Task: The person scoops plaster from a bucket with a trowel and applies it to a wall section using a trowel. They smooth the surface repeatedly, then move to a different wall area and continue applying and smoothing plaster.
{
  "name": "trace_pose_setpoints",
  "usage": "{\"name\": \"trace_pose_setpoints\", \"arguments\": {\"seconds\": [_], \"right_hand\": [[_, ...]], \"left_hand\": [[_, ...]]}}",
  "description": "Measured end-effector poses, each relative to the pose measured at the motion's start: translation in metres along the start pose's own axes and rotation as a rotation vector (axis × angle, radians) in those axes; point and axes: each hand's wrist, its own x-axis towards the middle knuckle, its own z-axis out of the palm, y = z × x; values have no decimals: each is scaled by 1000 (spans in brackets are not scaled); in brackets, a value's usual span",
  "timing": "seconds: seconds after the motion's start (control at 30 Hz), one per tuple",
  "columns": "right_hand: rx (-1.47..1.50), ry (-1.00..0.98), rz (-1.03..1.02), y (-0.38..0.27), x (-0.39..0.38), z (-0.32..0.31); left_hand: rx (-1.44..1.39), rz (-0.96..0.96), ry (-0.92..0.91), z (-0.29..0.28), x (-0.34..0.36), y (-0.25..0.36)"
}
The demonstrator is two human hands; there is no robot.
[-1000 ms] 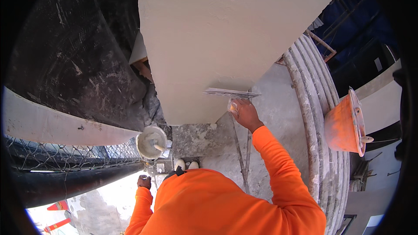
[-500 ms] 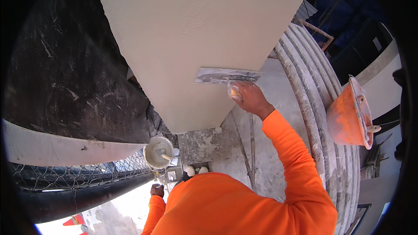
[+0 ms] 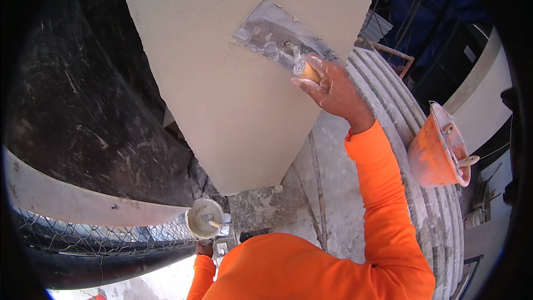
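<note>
My right hand [image 3: 327,86] grips the wooden handle [image 3: 308,72] of a wide metal trowel [image 3: 266,33], whose plaster-smeared blade lies slanted on a pale plastered surface [image 3: 211,105]. My left hand [image 3: 204,248] is low in the view, just below a plaster-streaked bucket [image 3: 195,219] that has a pale-handled tool in it. Its fingers look curled, and whatever they hold is hidden.
An orange bucket [image 3: 430,150] with tool handles poking out sits by curved, ridged steps [image 3: 383,94] on the right. Dark sheeting [image 3: 78,111], a pale curved band and wire mesh [image 3: 66,233] are on the left. Long thin bars [image 3: 316,189] lie across the grey floor.
My right hand has moved the trowel up the plastered surface, and the blade has turned from level to slanted. My left hand has shifted slightly right and now sits close beneath the bucket.
</note>
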Motion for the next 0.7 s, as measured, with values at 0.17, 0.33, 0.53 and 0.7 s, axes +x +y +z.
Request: {"name": "trace_pose_setpoints", "arguments": {"seconds": [0.17, 0.33, 0.53, 0.7], "right_hand": [[111, 259, 263, 23, 10, -35], [492, 523, 181, 37, 5, -60], [508, 933, 364, 48, -4, -69], [719, 796, 294, 42, -44, -37]], "left_hand": [[-15, 131, -116, -1, -10, -14], [71, 88, -41, -10, -18, -35], [-45, -119, 78, -21, -26, -52], [-110, -37, 59, -26, -44, -61]]}}
